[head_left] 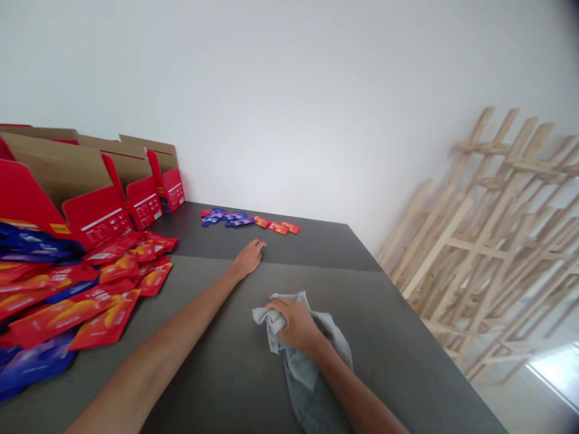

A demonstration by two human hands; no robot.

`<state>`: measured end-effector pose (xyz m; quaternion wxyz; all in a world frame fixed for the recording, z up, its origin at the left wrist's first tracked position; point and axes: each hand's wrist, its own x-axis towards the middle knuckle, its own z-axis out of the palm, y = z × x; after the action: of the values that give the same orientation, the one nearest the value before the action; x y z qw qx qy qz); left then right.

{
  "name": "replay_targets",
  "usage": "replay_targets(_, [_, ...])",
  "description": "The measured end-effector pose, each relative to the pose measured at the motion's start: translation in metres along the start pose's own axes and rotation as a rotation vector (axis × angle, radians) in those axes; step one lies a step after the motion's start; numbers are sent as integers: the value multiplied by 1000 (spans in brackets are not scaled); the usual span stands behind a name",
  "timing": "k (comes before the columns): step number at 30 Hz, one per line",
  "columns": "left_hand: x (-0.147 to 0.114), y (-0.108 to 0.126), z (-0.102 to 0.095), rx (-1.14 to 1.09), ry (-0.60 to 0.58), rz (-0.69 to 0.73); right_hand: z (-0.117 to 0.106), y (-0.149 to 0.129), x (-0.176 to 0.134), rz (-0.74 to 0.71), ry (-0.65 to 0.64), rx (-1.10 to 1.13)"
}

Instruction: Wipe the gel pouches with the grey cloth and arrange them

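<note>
Bunched under my right hand [295,322] is a grey cloth [332,334], its loose end trailing over the dark grey table [226,367] toward me. The fingers of that hand are closed on the folded upper part. Farther forward and to the left, my left hand [248,258] rests on the tabletop with its fingers curled in, and nothing shows in it. It lies near a line across the table where two grey surfaces meet. Beyond it, by the wall, are several small blue packets [228,217] and orange-red packets [277,225].
Red cardboard boxes [97,218] with raised brown flaps stand along the left side. A heap of red-orange pouches [113,313] and blue pouches [40,361] lies before them. Wooden easels [488,241] lean at the right, past the table's edge. A white wall [280,108] is behind.
</note>
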<state>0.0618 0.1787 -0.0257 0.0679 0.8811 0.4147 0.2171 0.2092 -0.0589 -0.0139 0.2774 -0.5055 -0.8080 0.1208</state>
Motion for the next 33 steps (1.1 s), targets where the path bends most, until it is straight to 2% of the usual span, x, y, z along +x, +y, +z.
replay_targets(4, [59,1,21,31,-44,5,5,1,0,50,1,35])
replay_targets(7, [99,-2,32,68,-65,-54,7,2,-1,59,2,59])
replay_targets(10, [126,-10,37,95,-91,-142,8,3,-1,42,-7,75])
replay_targets(12, [135,-15,38,108,-104,-184,8,4,-1,38,-15,82])
replay_targets(18, [127,-13,29,133,-34,-192,11,6,-2,39,-14,73])
replay_targets(24, [105,-8,17,81,33,-347,10,4,0,37,36,75])
replay_targets(29, [88,-5,6,-76,91,-446,9,5,2,23,69,68])
replay_targets(33, [64,-1,-7,-276,163,-466,13,9,4,-1,126,76])
